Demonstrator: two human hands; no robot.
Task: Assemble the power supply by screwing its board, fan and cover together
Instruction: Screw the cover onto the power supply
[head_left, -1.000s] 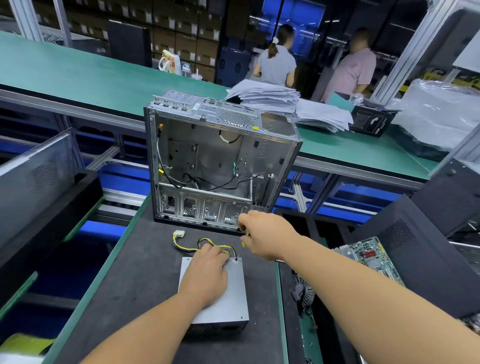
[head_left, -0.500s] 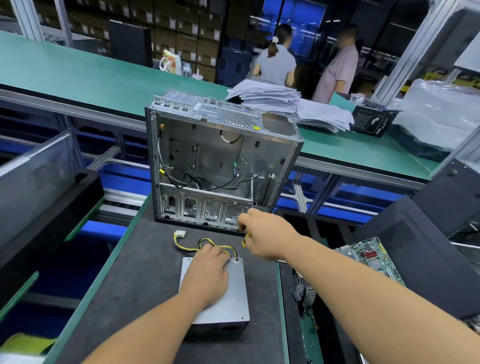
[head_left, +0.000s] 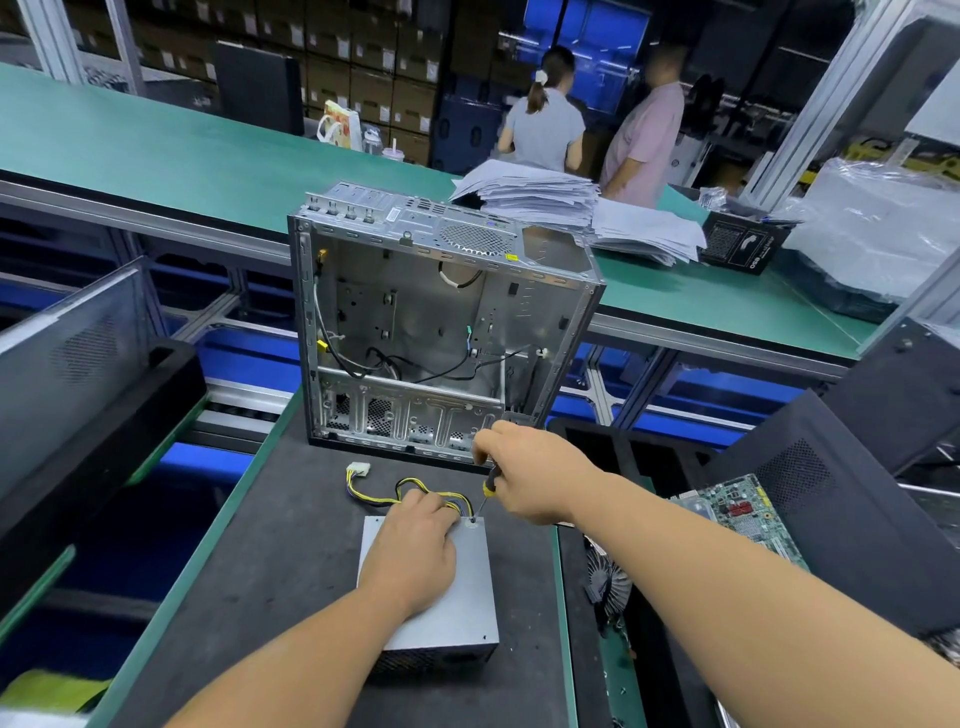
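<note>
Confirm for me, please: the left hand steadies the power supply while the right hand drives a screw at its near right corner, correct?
Not quite. In the head view the right hand sets the screwdriver on a screw at the far right corner, beside the cables, not the near one. The left hand does rest on the power supply.

Even overhead light fills the near bench brightly, throwing only soft, short shadows beneath the left hand (head_left: 410, 553) and right hand (head_left: 530, 478) onto the dark mat (head_left: 270, 582). The wide lens bends the green bench (head_left: 208, 156) edge and stretches the forearms at the frame's bottom. The back of the room is dim, perhaps blue-lit, with mild glare on the plastic wrap (head_left: 883, 218).
</note>
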